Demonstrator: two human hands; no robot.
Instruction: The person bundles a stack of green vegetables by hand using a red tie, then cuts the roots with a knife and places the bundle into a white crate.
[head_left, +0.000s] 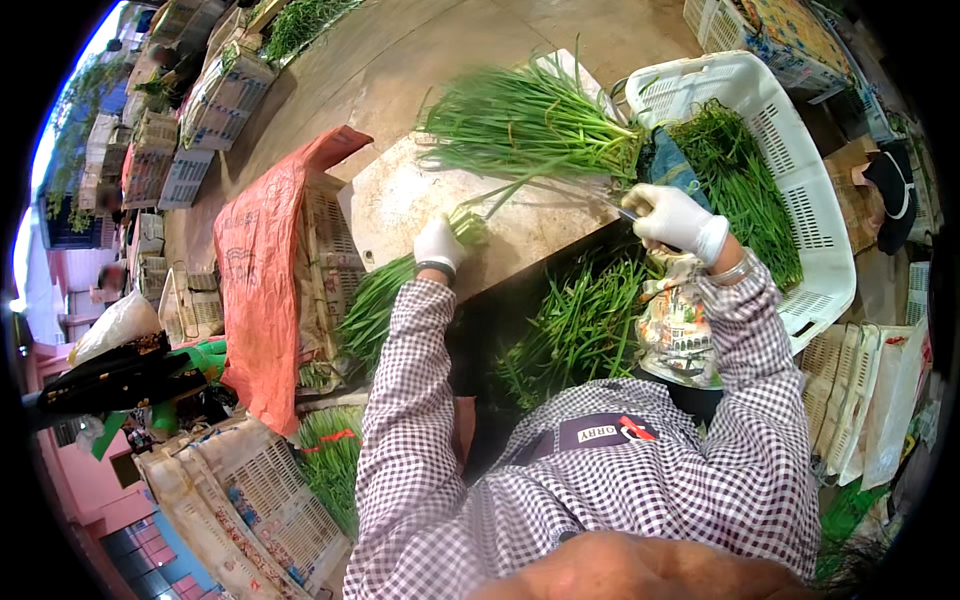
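Observation:
My left hand (439, 244), in a white glove, is closed round a bunch of long green leafy stalks (379, 304) at the near left edge of a worn white board (405, 187). The pale stalk ends show above the fist, and the leaves hang down to the left. My right hand (671, 217), also gloved, grips a dark handle (628, 214) of a small tool, seemingly a knife, at the board's right end. A large heap of the same green stalks (532, 124) lies across the board's far side, with its pale ends to the right.
At the right stands a white plastic crate (814, 195) with more greens. Loose greens (592, 322) lie below the board, near my lap. An orange woven sack (262, 262) drapes over crates at the left. Stacked crates (247, 510) stand at the lower left. A person is partly visible at the far right.

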